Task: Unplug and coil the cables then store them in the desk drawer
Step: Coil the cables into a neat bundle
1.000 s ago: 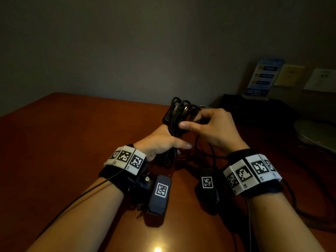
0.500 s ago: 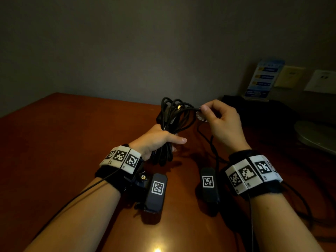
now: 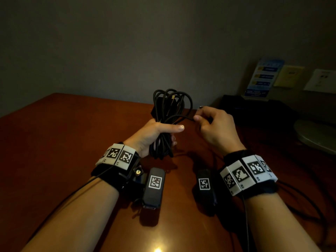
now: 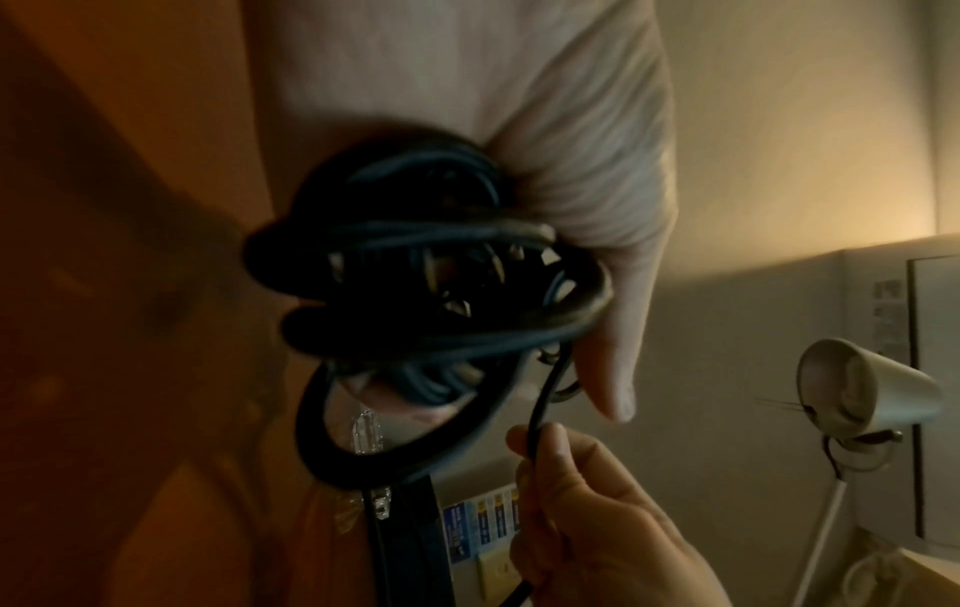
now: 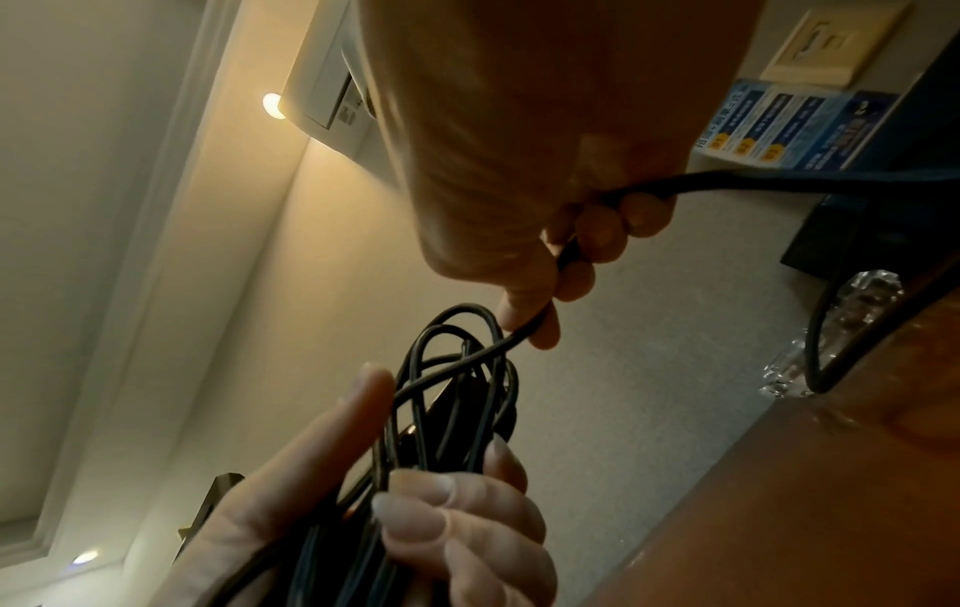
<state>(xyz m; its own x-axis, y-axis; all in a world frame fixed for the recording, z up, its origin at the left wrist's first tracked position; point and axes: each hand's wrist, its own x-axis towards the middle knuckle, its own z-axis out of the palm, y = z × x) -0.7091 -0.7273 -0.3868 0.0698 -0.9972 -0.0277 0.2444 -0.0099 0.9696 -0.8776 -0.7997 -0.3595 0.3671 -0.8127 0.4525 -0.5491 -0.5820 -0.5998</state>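
Note:
A bundle of coiled black cable [image 3: 168,120] stands upright above the brown desk [image 3: 63,142]. My left hand [image 3: 154,134] grips the bundle around its middle, thumb stretched over the strands; the coil [image 4: 415,287] fills the left wrist view. One loose strand leaves the bundle to the right. My right hand [image 3: 209,122] pinches that strand [image 3: 183,117] between thumb and forefinger, and in the right wrist view the cable [image 5: 519,336] runs through the curled fingers and off to the right. A clear plug [image 5: 831,332] on that strand lies on the desk edge.
A black box [image 3: 254,110] sits at the back right with a blue leaflet stand [image 3: 261,79] behind it. Wall sockets [image 3: 321,80] are on the right wall. A grey lamp base [image 3: 316,135] stands at the right edge. Dark cables [image 3: 300,206] trail over the desk's right side.
The right hand moved right, away from the bundle, drawing one strand out sideways. The left hand and coil shifted slightly left and up.

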